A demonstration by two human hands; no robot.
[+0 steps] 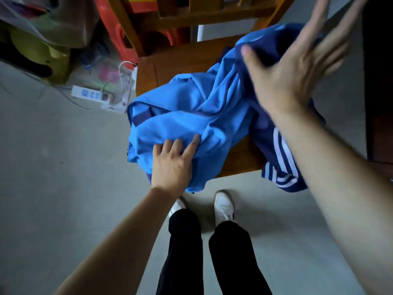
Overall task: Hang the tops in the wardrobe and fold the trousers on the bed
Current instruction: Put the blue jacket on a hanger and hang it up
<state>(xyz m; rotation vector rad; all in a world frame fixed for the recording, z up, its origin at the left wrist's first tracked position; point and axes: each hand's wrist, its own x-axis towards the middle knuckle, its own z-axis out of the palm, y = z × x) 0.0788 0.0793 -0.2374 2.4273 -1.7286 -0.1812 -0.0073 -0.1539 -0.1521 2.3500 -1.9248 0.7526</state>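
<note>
A crumpled light blue top (pixel 187 116) lies heaped on the seat of a wooden chair (pixel 182 58). Beside it on the right, a dark blue garment with white stripes (pixel 280 152) hangs over the seat's edge. My left hand (pixel 172 165) rests on the near part of the light blue top with its fingers curled into the cloth. My right hand (pixel 297 67) is raised above the dark blue garment, blurred, fingers spread and straight, holding nothing.
I stand on a grey floor, my white shoes (pixel 223 205) just in front of the chair. A white power strip (pixel 89 94) with cables lies on the floor at the left. Plastic bags and red stools (pixel 114 28) crowd the back left. Dark furniture stands at the right edge.
</note>
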